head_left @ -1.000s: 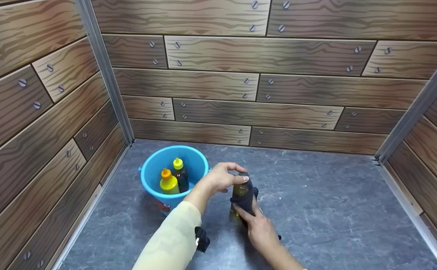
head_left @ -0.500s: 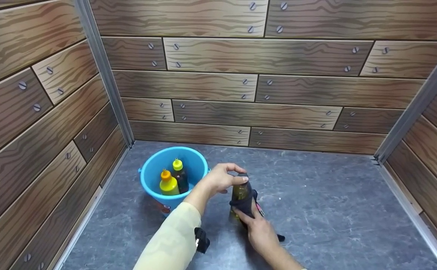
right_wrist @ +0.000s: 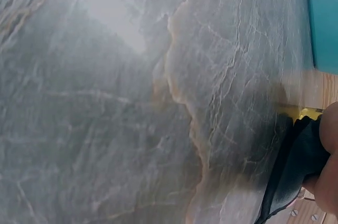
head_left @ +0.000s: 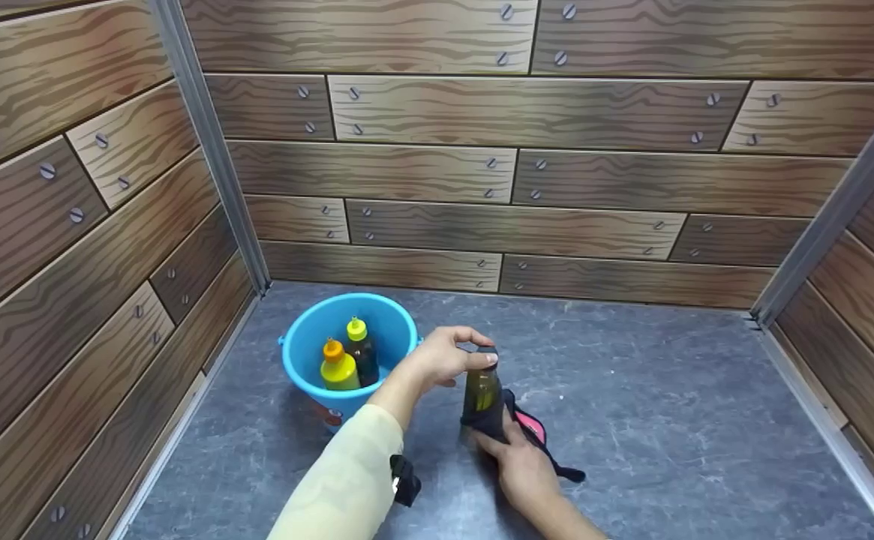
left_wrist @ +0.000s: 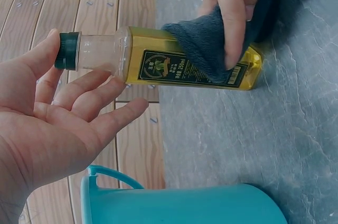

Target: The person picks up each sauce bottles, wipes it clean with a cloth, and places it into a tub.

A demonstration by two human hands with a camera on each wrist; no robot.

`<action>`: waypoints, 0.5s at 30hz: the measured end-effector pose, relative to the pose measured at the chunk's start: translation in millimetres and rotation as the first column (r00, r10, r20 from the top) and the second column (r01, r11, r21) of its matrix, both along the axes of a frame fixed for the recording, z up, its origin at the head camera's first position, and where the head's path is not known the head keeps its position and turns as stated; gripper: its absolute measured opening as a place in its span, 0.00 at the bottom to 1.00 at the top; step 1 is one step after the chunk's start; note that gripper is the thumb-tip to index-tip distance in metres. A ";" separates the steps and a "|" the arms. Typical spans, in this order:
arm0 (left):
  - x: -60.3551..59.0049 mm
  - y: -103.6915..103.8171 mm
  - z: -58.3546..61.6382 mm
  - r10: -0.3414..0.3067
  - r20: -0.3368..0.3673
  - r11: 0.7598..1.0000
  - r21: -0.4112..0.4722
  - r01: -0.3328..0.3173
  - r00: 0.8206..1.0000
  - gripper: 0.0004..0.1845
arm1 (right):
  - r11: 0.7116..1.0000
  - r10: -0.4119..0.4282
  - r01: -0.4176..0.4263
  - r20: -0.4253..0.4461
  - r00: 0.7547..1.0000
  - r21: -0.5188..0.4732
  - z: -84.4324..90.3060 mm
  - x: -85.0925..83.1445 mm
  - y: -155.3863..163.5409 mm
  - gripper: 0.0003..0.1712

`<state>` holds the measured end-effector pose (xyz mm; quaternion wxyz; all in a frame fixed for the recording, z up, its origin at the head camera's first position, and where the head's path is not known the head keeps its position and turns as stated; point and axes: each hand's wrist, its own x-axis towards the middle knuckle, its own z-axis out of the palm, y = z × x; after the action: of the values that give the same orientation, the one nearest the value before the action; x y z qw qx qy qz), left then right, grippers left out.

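The oil bottle [left_wrist: 179, 65], yellow with a dark green cap, stood upright; the left hand [head_left: 440, 358] pinched its cap; the right hand [head_left: 519, 465] pressed a dark cloth [left_wrist: 211, 44], seemingly gripped, against it.

Blue bucket [head_left: 309, 352] crowds the left; open floor [head_left: 669, 405] lies right.

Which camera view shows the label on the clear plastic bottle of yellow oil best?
The left wrist view: the clear plastic bottle of yellow oil fills the frame and its dark label shows, partly covered by the dark grey cloth. The head view shows it small; the right wrist view only a yellow sliver.
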<state>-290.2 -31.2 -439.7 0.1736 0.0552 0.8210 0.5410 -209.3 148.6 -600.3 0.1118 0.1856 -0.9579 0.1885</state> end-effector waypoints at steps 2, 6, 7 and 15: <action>-0.2 -0.1 -0.1 -0.003 -0.002 1.000 -0.001 0.003 1.000 0.11 | 1.000 -0.009 0.007 0.064 0.998 0.031 1.5 -0.1 0.1 0.29; -0.5 -0.1 -0.1 -0.009 -0.009 1.000 0.005 0.009 1.000 0.12 | 0.997 -0.028 0.020 0.121 0.992 0.069 4.0 -0.1 -0.4 0.30; -0.5 -0.1 -0.1 -0.009 -0.010 1.000 0.004 0.009 1.000 0.12 | 0.997 -0.030 0.021 0.122 0.992 0.078 4.6 0.0 -0.6 0.30; 0.1 -1.4 -0.5 -0.013 -0.009 1.000 0.009 0.013 1.000 0.12 | 0.992 -0.039 0.023 0.129 0.991 0.123 7.5 1.4 -2.0 0.32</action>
<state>-290.1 -32.6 -440.2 0.1731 0.0638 0.8191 0.5431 -207.9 146.6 -592.8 0.0402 0.1642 -0.9757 0.1397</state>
